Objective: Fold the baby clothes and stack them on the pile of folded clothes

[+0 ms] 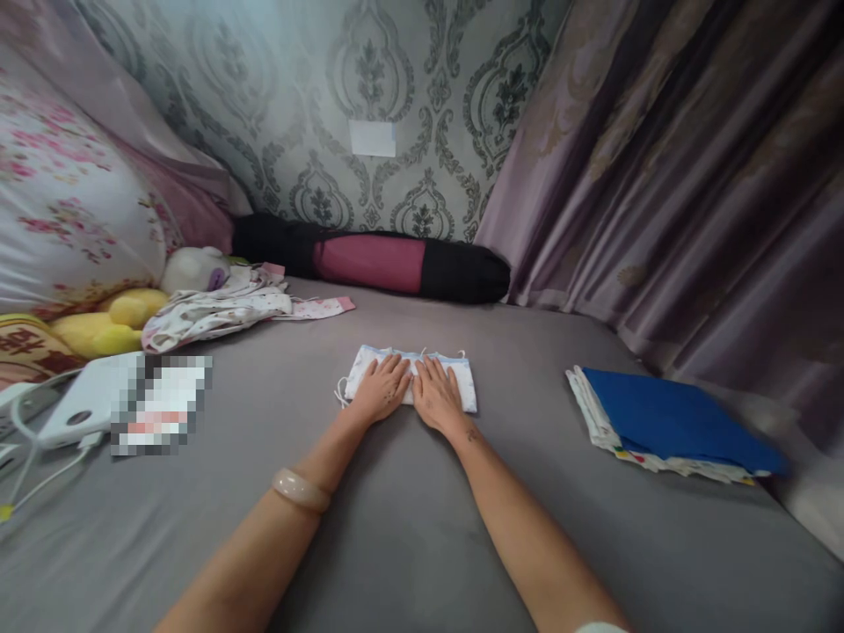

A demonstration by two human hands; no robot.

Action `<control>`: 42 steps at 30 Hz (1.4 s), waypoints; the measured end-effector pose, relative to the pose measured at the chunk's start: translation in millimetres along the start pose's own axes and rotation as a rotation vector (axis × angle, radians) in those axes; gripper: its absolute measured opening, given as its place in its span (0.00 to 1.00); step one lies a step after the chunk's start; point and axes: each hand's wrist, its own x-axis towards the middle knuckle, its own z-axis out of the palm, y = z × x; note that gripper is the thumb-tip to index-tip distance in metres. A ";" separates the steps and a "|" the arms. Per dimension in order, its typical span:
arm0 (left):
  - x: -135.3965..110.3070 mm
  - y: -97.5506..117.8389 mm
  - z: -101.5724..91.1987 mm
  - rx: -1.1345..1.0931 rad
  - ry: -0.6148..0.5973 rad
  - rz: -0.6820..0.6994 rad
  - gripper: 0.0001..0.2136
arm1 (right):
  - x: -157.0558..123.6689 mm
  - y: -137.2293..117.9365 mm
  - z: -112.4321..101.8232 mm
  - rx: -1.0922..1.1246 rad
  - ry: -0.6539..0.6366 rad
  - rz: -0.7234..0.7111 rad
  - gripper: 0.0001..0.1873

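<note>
A white folded cloth [467, 384] with a blue edge and thin white ties lies on the grey bedsheet [396, 527]. It looks like a small folded garment, but its kind does not show clearly. My left hand [382, 387] rests flat on its left half, fingers spread and pointing away from me. On the right half my right hand [436, 393] lies the same way, palm down. The two hands are side by side, thumbs close together. Parts of the cloth are hidden under them.
To the right sits a folded stack topped by blue fabric [679, 418]. At left are a white device with cables [92, 396], a blurred-out packet [168, 400], crumpled printed clothing [230, 308] and a yellow plush toy [105, 330]. A black and maroon long bag [369, 261] lies along the wall.
</note>
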 end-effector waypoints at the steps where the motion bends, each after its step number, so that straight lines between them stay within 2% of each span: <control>1: 1.1 -1.8 -1.3 -0.045 0.032 0.003 0.20 | 0.7 -1.4 -2.3 0.000 -0.016 0.005 0.26; 4: 3.6 -10.7 -6.6 -0.197 0.197 -0.032 0.18 | 4.3 -10.6 -8.9 0.009 -0.028 0.007 0.27; 7: 3.4 -22.4 -12.0 -0.298 0.359 -0.125 0.15 | 9.5 -25.4 -10.7 0.020 -0.011 -0.022 0.27; 11: 1.0 -35.1 -16.0 -0.365 0.474 -0.221 0.14 | 14.6 -40.4 -2.5 0.022 0.001 -0.034 0.27; 18: 4.0 -45.3 -13.9 -0.484 0.495 -0.372 0.15 | 14.6 -40.6 15.4 -0.018 0.100 -0.025 0.26; 27: 4.5 -54.8 -20.4 -0.669 0.529 -0.500 0.15 | 19.5 -47.9 2.9 -0.014 -0.008 -0.018 0.26; 34: 6.1 -62.7 -17.3 -0.731 0.562 -0.547 0.14 | 28.2 -68.1 8.8 -0.008 0.039 -0.091 0.26; 42: 5.6 -69.7 -13.9 -0.747 0.592 -0.566 0.15 | 29.6 -69.6 23.5 -0.025 0.052 -0.090 0.27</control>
